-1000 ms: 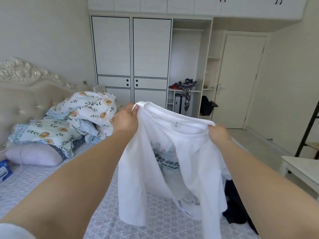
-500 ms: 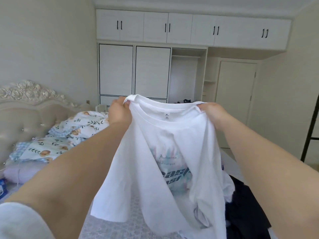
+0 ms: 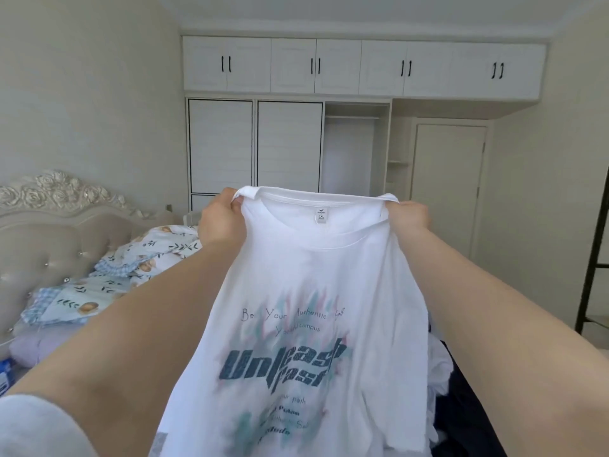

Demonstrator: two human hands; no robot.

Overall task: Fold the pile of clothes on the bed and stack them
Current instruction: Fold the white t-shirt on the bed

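Holding: a white cotton T-shirt with a dark "Unleash" print [image 3: 309, 308] hangs in the air in front of the person, stretched by its shoulders, above the bed.
Left hand: the left hand [image 3: 222, 222] pinches the shirt's left shoulder seam beside the collar, fingers curled round a fold of cloth.
Right hand: the right hand [image 3: 410, 216] grips the other shoulder, fingers closed over the fabric.
Shirt details: the neck label reading 2XL faces the camera; pale teal and pink streaks show around the lettering; the lower hem runs out of view at the bottom.
Pile: more white and dark clothes [image 3: 458, 390] lie crumpled on the bed, low and to the right of the shirt.
Bed: a cream tufted headboard with carved roses [image 3: 43, 232] stands at left, with a floral-patterned quilt [image 3: 141, 258] bunched before it.
Background: a white wardrobe with black handles [image 3: 286, 127] fills the far wall.
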